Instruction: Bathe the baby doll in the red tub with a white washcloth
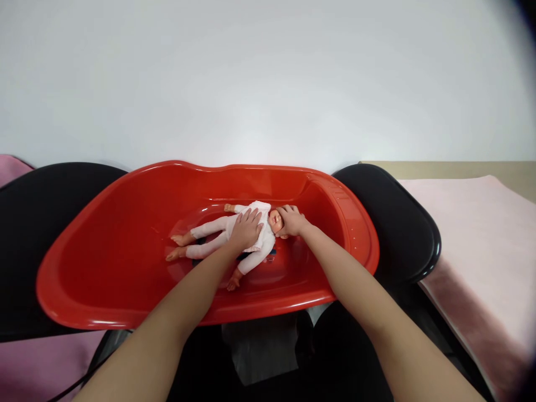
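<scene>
A baby doll [266, 241] in white clothes lies on its back inside a red plastic bathtub [113, 245]. Its head points right, its bare feet point left, and its arms are spread to either side. My left hand [247, 228] rests flat on the doll's chest and belly with the fingers apart. Curled over the top of the doll's head is my right hand [292, 220]; its fingers hide the brow and part of the face. Something dark under the doll's legs and side shows only in part.
Behind the tub rises a plain white wall [251, 84]. A black seat-like surface [397, 229] is under the tub's right end, another black surface [54, 195] under its left. Pink cloth [481, 240] covers a surface at the right, and more pink shows at the left.
</scene>
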The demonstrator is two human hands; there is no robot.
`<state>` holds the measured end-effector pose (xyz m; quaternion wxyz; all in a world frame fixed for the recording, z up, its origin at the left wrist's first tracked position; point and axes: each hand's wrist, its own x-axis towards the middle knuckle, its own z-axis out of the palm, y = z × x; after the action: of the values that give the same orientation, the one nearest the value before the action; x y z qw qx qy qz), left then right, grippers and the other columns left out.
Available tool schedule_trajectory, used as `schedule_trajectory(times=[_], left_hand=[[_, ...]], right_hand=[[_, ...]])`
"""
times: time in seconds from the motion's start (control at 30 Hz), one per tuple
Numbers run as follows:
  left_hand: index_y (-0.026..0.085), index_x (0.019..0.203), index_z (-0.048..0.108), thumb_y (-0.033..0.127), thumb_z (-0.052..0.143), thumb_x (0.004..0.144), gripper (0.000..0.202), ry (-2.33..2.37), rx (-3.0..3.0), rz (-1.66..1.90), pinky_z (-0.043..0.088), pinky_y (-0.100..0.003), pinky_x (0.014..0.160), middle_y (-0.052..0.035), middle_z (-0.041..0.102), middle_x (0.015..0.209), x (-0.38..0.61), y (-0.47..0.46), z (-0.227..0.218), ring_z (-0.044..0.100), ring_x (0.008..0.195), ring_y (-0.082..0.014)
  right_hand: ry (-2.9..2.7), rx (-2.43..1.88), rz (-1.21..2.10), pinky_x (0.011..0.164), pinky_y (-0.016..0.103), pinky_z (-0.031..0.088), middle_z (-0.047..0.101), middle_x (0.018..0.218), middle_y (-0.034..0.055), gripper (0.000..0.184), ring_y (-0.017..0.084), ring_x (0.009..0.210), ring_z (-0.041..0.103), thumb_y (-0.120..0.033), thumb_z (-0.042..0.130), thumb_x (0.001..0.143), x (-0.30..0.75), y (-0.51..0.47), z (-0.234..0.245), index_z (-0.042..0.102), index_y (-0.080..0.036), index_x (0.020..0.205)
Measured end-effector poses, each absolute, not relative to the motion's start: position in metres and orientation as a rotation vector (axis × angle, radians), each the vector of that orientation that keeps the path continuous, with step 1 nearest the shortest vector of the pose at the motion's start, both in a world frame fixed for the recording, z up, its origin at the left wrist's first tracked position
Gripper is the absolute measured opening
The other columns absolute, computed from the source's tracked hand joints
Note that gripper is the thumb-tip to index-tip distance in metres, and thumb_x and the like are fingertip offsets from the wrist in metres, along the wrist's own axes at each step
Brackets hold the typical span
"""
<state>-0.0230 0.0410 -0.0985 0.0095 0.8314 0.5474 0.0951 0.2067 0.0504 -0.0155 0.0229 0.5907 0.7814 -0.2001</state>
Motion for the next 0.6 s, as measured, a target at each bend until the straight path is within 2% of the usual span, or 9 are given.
schedule_trajectory(times=[0.23,0.4,0.5,0.6], left_hand=[[0.014,0.170,0.055,0.036,0.036,0.117,0.061,1.741,2.544,0.279,0.029,-0.061,0.138,-0.0155,0.047,0.180,-0.023,0.041,-0.094,0.038,0.169,-0.0369],[0.006,0.170,0.052,0.034,0.034,0.117,0.062,1.781,2.482,0.256,0.030,-0.061,0.137,-0.0182,0.045,0.180,-0.027,0.040,-0.084,0.039,0.168,-0.0392],[0.006,0.169,0.052,0.034,0.032,0.118,0.062,1.841,2.428,0.257,0.028,-0.070,0.136,-0.0189,0.046,0.180,-0.032,0.041,-0.080,0.037,0.168,-0.0415],[0.012,0.169,0.054,0.037,0.036,0.118,0.060,1.920,2.372,0.263,0.018,-0.082,0.135,-0.0192,0.045,0.180,-0.027,0.042,-0.077,0.033,0.171,-0.0420]], right_hand=[[2.415,1.826,-0.633,0.121,0.066,0.048,0.042,0.174,0.0148,0.100,0.042,0.163,0.031,-0.044,0.099,0.080,0.207,0.050,-0.013,0.048,-0.032,0.165],[2.420,1.820,-0.632,0.120,0.067,0.049,0.043,0.174,0.0142,0.102,0.042,0.162,0.032,-0.045,0.099,0.079,0.207,0.049,-0.012,0.047,-0.031,0.166],[2.423,1.821,-0.618,0.120,0.068,0.050,0.043,0.174,0.0136,0.101,0.042,0.161,0.034,-0.046,0.099,0.079,0.207,0.050,-0.012,0.048,-0.032,0.165],[2.416,1.827,-0.618,0.120,0.070,0.050,0.044,0.174,0.0136,0.102,0.042,0.160,0.035,-0.047,0.100,0.078,0.207,0.050,-0.012,0.048,-0.031,0.165]])
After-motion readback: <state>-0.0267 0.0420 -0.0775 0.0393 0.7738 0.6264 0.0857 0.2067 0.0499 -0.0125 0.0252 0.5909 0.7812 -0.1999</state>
